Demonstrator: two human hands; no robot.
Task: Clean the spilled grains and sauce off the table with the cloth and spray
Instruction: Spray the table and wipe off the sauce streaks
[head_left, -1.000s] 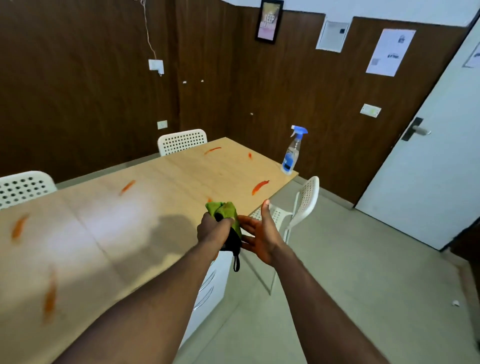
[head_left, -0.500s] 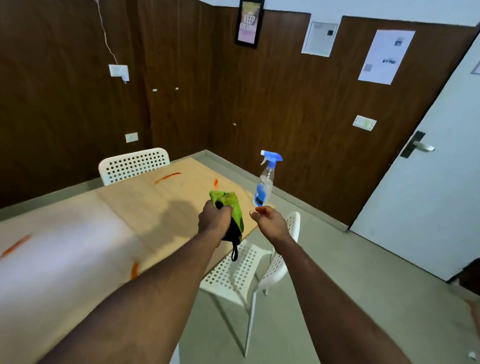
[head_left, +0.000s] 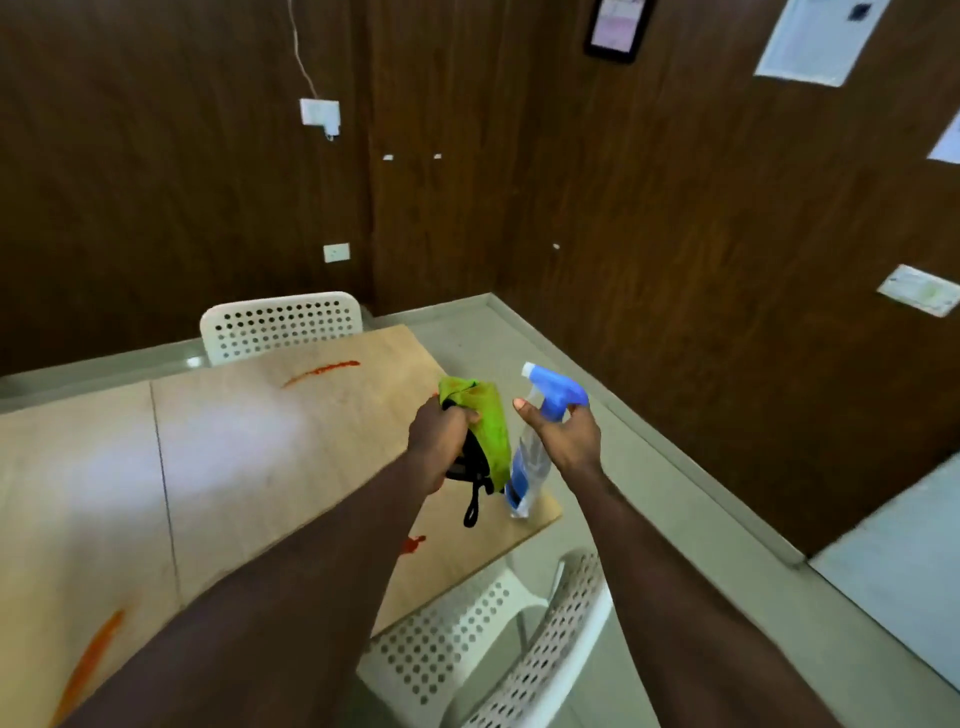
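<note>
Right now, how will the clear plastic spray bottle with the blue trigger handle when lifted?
The clear spray bottle is likely rigid enough to lift by its narrow neck, where the right hand is. Tall on a small base at the wooden table corner, it could tip off if nudged. Fill level, hence weight, is unclear.

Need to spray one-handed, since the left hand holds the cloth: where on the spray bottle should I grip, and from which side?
Probably the narrow neck of the spray bottle, under the blue trigger head, from its right with the right hand: the nozzle points left, and the cloth in the left hand crowds its left side.
</note>
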